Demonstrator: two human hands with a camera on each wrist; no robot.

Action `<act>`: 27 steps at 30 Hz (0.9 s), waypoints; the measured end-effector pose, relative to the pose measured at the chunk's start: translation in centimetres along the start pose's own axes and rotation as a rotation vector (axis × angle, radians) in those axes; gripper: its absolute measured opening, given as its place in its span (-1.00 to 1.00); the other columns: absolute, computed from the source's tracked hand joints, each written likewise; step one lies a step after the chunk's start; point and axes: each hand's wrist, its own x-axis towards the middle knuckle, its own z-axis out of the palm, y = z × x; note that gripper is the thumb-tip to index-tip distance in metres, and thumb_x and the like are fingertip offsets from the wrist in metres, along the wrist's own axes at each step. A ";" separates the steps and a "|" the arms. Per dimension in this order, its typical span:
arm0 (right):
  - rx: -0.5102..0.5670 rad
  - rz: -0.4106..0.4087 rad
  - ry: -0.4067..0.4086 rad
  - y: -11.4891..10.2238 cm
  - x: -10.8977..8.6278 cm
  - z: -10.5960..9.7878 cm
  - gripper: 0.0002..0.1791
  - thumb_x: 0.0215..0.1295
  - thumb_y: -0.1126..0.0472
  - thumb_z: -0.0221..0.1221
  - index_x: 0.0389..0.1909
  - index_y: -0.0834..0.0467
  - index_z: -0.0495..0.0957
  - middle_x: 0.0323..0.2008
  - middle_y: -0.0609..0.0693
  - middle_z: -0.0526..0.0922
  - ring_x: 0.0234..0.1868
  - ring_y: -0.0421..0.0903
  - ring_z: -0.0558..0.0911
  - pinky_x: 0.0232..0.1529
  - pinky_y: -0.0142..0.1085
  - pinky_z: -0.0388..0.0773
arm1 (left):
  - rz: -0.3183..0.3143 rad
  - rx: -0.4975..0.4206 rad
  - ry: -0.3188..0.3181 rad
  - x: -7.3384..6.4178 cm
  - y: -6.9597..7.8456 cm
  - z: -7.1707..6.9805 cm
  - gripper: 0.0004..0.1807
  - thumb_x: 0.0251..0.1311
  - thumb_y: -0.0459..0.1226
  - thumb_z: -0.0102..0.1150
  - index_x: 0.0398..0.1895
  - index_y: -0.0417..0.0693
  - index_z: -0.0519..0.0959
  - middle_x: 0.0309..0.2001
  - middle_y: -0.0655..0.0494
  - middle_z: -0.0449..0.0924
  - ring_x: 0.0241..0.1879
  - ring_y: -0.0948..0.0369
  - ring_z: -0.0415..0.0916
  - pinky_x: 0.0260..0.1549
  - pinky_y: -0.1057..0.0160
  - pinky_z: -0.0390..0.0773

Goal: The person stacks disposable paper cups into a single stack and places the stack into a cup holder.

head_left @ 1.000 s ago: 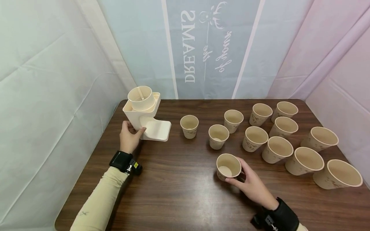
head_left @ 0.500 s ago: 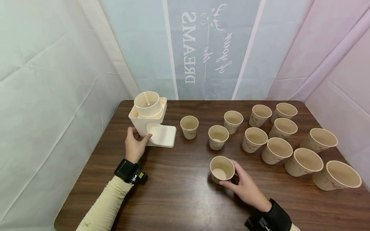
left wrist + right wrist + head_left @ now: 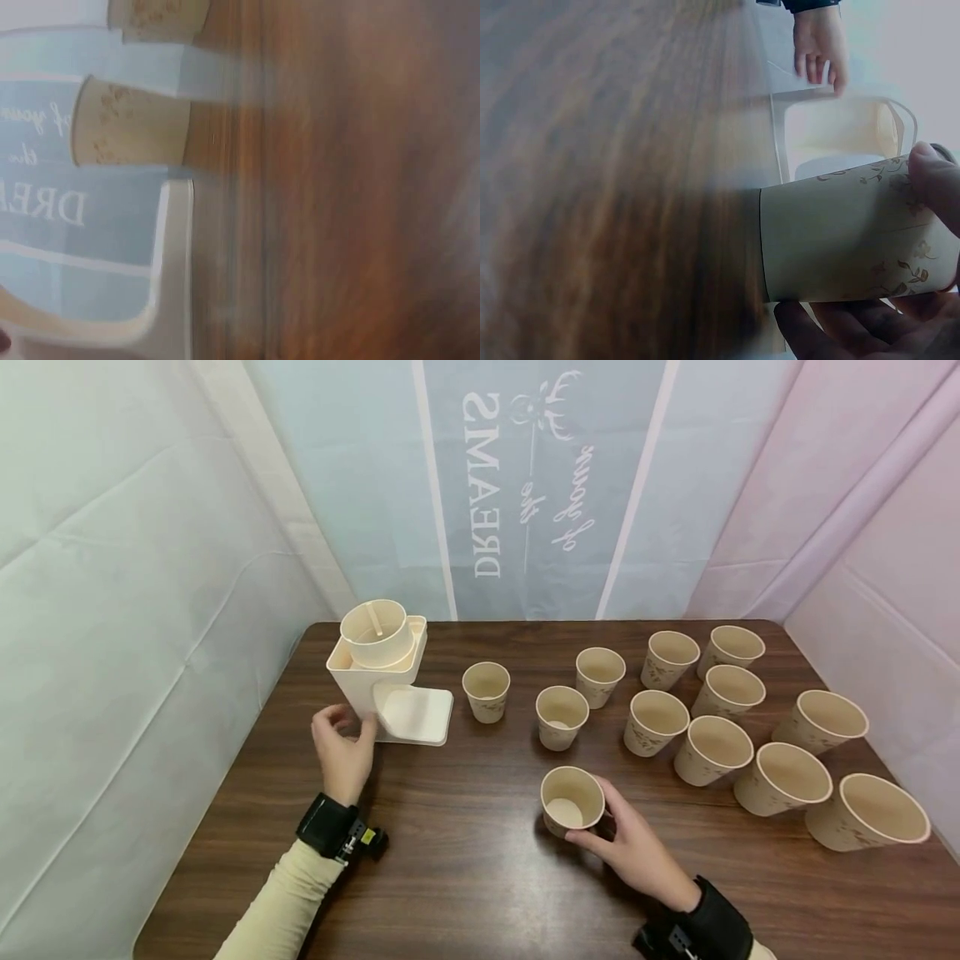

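On the table's (image 3: 465, 877) near side, right of centre, the right hand (image 3: 633, 847) clamps an upright paper cup (image 3: 572, 802) between thumb and fingers. Farther left, the left hand's (image 3: 345, 756) fingers hang relaxed beside the cream holder (image 3: 390, 678); contact is unclear.

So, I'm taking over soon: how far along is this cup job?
Looks done: the cream dispenser is upright and eleven cups stand on the table. In hand: the right hand holds another cup; the left hand is beside the dispenser. Remaining, perhaps: positioning that cup; the flat plate is bare.
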 end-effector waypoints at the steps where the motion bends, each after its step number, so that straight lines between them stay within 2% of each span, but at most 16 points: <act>1: -0.001 -0.003 0.000 0.0 0.0 0.0 -0.23 0.18 0.29 0.45 0.40 0.18 0.34 0.22 0.12 0.54 0.16 -0.07 0.54 0.11 -0.41 0.53 | 0.014 -0.013 0.040 -0.5 0.2 -0.1 -0.56 0.25 -0.42 0.23 0.13 -0.37 0.32 0.05 -0.17 0.33 -0.04 -0.02 0.42 -0.27 0.39 0.44; 4: 0.000 -0.011 -0.004 -0.2 0.1 0.2 -0.22 0.18 0.29 0.45 0.40 0.17 0.34 0.24 0.11 0.53 0.17 -0.05 0.53 0.12 -0.42 0.52 | 0.069 -0.077 0.105 -1.8 1.2 -0.5 -0.72 0.21 -0.52 0.13 -0.04 -0.38 0.36 -0.13 -0.04 0.35 -0.24 0.08 0.37 -0.40 0.44 0.33; 5: -0.002 -0.012 -0.006 -0.2 0.1 0.2 -0.22 0.19 0.28 0.45 0.41 0.16 0.34 0.24 0.10 0.53 0.17 -0.05 0.54 0.12 -0.42 0.52 | 0.089 -0.095 0.102 -2.3 1.6 -0.6 -0.76 0.21 -0.54 0.11 -0.08 -0.39 0.37 -0.18 -0.01 0.36 -0.28 0.12 0.36 -0.41 0.45 0.33; 7: -0.006 -0.010 -0.007 -0.3 0.2 0.4 -0.22 0.19 0.28 0.46 0.41 0.16 0.34 0.24 0.10 0.53 0.17 -0.03 0.54 0.13 -0.41 0.52 | 0.132 -0.142 0.055 -3.0 2.2 -0.6 -0.81 0.21 -0.58 0.09 -0.13 -0.41 0.39 -0.23 -0.03 0.40 -0.33 0.21 0.36 -0.42 0.47 0.36; 11: -0.002 0.005 -0.022 -0.5 0.4 0.9 -0.22 0.20 0.25 0.45 0.41 0.15 0.33 0.25 0.10 0.53 0.19 0.02 0.53 0.17 -0.36 0.52 | 0.203 -0.222 -0.160 -4.5 3.1 -0.4 -0.85 0.22 -0.63 0.11 -0.15 -0.45 0.46 -0.23 -0.19 0.50 -0.31 0.28 0.46 -0.37 0.50 0.48; 15: 0.003 0.021 -0.030 -0.7 0.7 1.6 -0.21 0.21 0.22 0.45 0.43 0.16 0.31 0.27 0.11 0.52 0.24 0.08 0.51 0.22 -0.31 0.50 | 0.222 -0.272 -0.425 -6.2 3.8 0.8 -0.73 0.23 -0.65 0.14 -0.01 -0.43 0.49 -0.08 -0.28 0.57 -0.15 0.08 0.60 -0.19 0.43 0.61; 19: -0.010 0.034 -0.026 -1.0 0.9 2.3 -0.19 0.20 0.21 0.45 0.43 0.18 0.30 0.27 0.11 0.53 0.26 0.10 0.50 0.25 -0.26 0.48 | 0.239 -0.256 -0.668 -8.0 3.9 2.3 -0.52 0.22 -0.64 0.11 0.23 -0.39 0.43 0.13 -0.33 0.53 0.04 -0.11 0.59 0.00 0.24 0.65; 22: -0.009 0.042 -0.033 -1.2 1.0 2.7 -0.18 0.19 0.21 0.46 0.44 0.18 0.29 0.27 0.12 0.53 0.26 0.11 0.51 0.24 -0.19 0.49 | 0.268 -0.237 -0.777 -9.0 3.8 3.4 -0.43 0.22 -0.66 0.09 0.34 -0.37 0.37 0.21 -0.38 0.46 0.14 -0.17 0.54 0.07 0.08 0.63; 27: -0.001 0.052 -0.052 -1.5 1.3 3.2 -0.17 0.20 0.20 0.45 0.44 0.17 0.27 0.27 0.14 0.52 0.26 0.12 0.52 0.23 -0.08 0.51 | 0.297 -0.236 -0.871 -10.1 4.0 4.3 -0.39 0.23 -0.68 0.03 0.39 -0.38 0.34 0.26 -0.39 0.42 0.22 -0.20 0.48 0.17 -0.01 0.57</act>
